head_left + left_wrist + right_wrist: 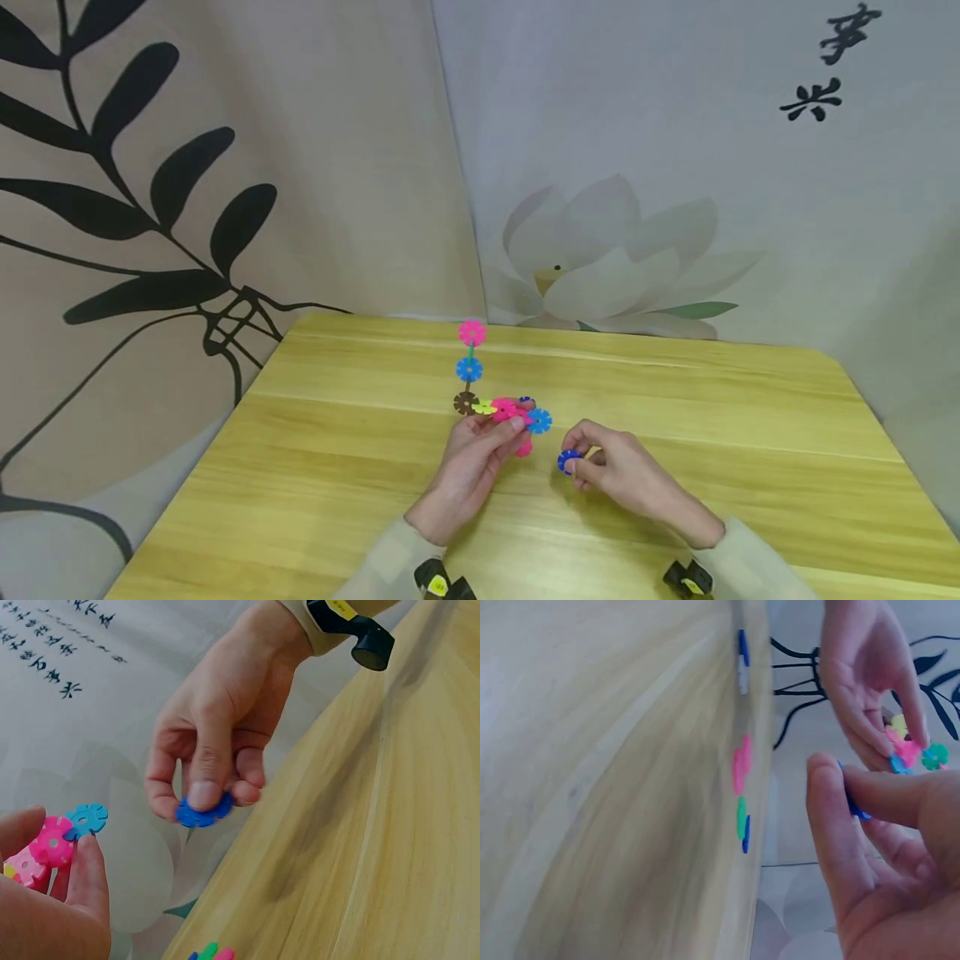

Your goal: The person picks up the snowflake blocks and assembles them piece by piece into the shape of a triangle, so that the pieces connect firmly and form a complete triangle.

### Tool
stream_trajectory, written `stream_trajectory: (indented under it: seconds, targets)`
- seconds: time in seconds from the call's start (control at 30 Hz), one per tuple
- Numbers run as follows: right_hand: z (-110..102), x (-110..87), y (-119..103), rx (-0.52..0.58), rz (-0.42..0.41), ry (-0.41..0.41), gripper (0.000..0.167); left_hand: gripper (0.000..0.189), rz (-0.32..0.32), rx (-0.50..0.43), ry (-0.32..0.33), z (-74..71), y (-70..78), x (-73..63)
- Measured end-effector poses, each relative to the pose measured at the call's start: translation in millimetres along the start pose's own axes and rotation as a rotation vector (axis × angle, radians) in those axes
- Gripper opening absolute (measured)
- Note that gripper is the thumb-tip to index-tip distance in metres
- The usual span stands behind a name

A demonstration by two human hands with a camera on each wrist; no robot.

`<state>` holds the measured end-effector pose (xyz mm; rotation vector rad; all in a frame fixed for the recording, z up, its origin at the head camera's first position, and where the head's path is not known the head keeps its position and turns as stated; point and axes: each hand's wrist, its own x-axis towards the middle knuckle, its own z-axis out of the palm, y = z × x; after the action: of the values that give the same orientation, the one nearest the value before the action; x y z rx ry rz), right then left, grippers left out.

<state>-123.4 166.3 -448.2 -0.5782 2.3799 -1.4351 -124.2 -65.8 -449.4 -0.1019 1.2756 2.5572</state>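
Observation:
My left hand (476, 467) grips a joined string of flower-shaped plastic discs, with thumb and fingers on its pink discs (504, 409). From there the string runs through a yellow disc (483, 407) and a brown disc (466, 403), then up past a light blue disc (469, 369) to a pink disc (472, 333) at the far end. A second light blue disc (539, 421) juts out on the right. To the right of the string, my right hand (622, 467) pinches a single dark blue notched disc (201, 814) between thumb and fingers, apart from the string.
On the wooden table (337, 483), the right wrist view shows loose pink discs (739, 769), a green disc (741, 817) and a blue disc (746, 835). Blue and white pieces (742, 664) lie farther along. A printed cloth backdrop (360, 167) stands behind the table.

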Motion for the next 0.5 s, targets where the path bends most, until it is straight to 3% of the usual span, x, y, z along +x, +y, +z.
stream_trajectory:
  seconds: [0.23, 0.5]
  targets:
    - [-1.2, -2.1, -4.7, 0.107, 0.037, 0.108, 0.014, 0.029, -0.008, -0.019, -0.01, 1.5, 0.4, 1.5]
    - [-1.6, -5.6, -10.1, 0.235, 0.062, 0.146, 0.021, 0.027, -0.02, -0.012, -0.019, 2.5, -1.3, 0.7]
